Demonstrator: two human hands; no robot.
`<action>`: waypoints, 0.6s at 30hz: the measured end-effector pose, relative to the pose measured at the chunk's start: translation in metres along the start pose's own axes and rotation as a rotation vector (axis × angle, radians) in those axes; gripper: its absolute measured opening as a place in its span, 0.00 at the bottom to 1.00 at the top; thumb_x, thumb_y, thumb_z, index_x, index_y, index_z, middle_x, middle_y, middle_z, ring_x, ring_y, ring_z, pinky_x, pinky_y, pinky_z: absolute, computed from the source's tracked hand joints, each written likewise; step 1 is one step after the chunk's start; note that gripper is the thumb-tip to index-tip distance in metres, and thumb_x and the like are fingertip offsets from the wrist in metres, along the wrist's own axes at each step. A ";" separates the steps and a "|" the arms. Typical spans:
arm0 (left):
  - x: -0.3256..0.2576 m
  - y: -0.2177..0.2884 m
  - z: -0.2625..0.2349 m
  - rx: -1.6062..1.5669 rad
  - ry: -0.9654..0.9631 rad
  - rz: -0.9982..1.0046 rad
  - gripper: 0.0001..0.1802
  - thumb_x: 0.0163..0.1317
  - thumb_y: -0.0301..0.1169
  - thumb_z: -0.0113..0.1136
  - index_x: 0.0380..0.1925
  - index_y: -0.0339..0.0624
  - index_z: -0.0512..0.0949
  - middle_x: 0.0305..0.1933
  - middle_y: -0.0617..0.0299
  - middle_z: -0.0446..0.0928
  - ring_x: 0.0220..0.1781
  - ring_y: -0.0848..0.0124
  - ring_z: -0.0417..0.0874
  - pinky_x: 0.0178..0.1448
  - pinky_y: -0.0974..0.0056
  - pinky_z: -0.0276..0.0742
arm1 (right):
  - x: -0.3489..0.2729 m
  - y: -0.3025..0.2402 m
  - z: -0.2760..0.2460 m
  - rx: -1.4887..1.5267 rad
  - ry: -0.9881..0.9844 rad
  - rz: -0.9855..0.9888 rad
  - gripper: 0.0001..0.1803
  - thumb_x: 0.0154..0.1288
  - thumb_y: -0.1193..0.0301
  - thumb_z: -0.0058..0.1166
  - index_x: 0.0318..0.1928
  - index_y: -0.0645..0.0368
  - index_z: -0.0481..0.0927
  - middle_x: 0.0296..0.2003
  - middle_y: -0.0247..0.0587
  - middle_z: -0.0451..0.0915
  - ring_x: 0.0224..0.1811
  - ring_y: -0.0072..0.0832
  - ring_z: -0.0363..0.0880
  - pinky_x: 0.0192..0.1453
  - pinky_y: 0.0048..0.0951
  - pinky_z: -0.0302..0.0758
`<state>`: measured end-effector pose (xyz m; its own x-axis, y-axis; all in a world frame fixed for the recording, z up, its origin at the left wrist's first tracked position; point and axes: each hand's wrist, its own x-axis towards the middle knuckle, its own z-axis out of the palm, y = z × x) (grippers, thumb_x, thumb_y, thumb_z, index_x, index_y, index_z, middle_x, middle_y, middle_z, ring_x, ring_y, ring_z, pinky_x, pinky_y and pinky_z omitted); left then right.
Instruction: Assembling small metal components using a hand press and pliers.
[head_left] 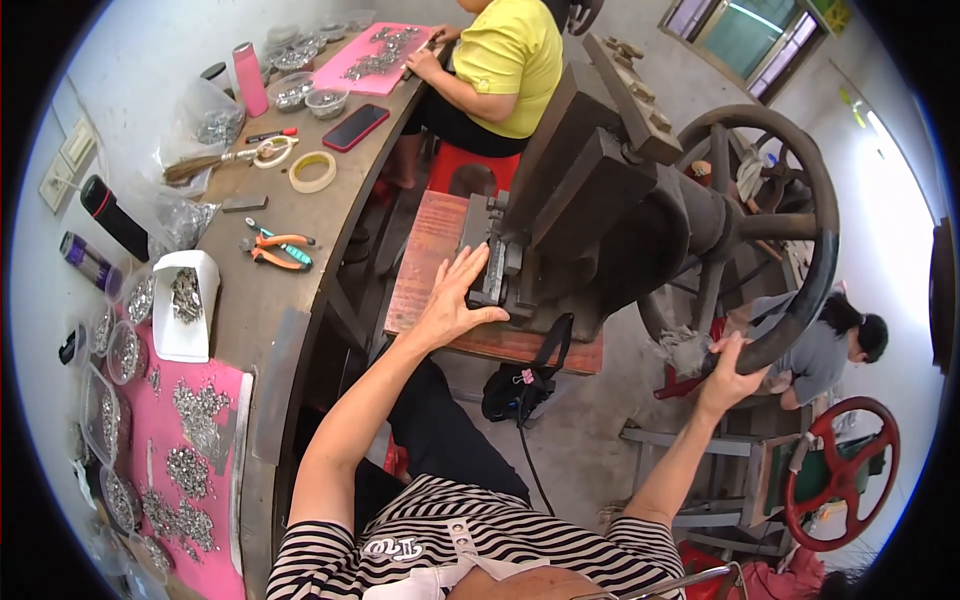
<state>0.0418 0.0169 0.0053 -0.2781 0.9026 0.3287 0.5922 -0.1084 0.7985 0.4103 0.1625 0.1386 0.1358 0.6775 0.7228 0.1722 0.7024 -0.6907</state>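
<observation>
My left hand (455, 298) lies with its fingers stretched out against the metal die block (493, 268) at the base of a dark hand press (612, 200). The thumb points right, along the block's near end. I cannot make out any small part under the fingers. At the right, my right hand (733, 374) is closed round the lower rim of the press's big handwheel (829, 225). A grey rag (687, 352) is wrapped on the rim just left of that hand. The press stands on a reddish wooden board (425, 262).
On the bench at left are pliers (283, 250), tape (313, 172), a phone (357, 128), a white scoop tray (180, 345) and a pink mat (215, 375) with metal pieces. A person in yellow (515, 65) sits ahead; another (800, 335) is at right, near a red wheel (795, 490).
</observation>
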 end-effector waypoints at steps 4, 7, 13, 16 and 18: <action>0.008 0.004 0.001 0.027 0.004 0.026 0.61 0.50 0.57 0.75 0.76 0.34 0.58 0.81 0.48 0.57 0.85 0.51 0.47 0.84 0.40 0.37 | 0.063 -0.064 -0.008 -0.080 -0.186 0.072 0.12 0.69 0.78 0.59 0.48 0.64 0.71 0.28 0.37 0.75 0.23 0.22 0.74 0.30 0.25 0.73; 0.017 0.007 0.001 0.094 -0.011 0.015 0.61 0.50 0.57 0.76 0.76 0.34 0.58 0.81 0.48 0.58 0.85 0.49 0.48 0.84 0.39 0.37 | 0.123 -0.095 0.001 -0.137 -0.382 0.120 0.16 0.69 0.69 0.61 0.51 0.63 0.73 0.25 0.36 0.73 0.21 0.21 0.72 0.26 0.23 0.69; 0.033 0.012 0.009 0.122 -0.056 0.002 0.59 0.50 0.54 0.76 0.76 0.34 0.60 0.81 0.49 0.58 0.85 0.50 0.48 0.83 0.37 0.36 | 0.223 -0.096 0.019 -0.138 -0.605 0.247 0.11 0.72 0.67 0.55 0.45 0.62 0.71 0.23 0.32 0.69 0.20 0.19 0.70 0.21 0.21 0.69; 0.034 0.013 0.006 0.120 -0.080 -0.019 0.59 0.50 0.55 0.76 0.76 0.35 0.59 0.81 0.49 0.58 0.85 0.50 0.48 0.83 0.36 0.36 | 0.213 -0.098 0.021 -0.083 -0.605 0.230 0.11 0.73 0.68 0.54 0.46 0.63 0.71 0.24 0.32 0.69 0.22 0.18 0.70 0.23 0.20 0.68; 0.031 0.011 0.002 0.121 -0.071 -0.024 0.59 0.50 0.55 0.76 0.76 0.35 0.59 0.81 0.49 0.58 0.85 0.50 0.48 0.83 0.36 0.36 | 0.179 -0.089 0.004 -0.020 -0.515 0.234 0.14 0.71 0.69 0.55 0.48 0.66 0.71 0.22 0.35 0.70 0.18 0.21 0.68 0.24 0.23 0.69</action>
<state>0.0412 0.0444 0.0227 -0.2411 0.9320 0.2706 0.6741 -0.0397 0.7375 0.4150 0.2227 0.3291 -0.3198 0.8371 0.4438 0.2134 0.5200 -0.8271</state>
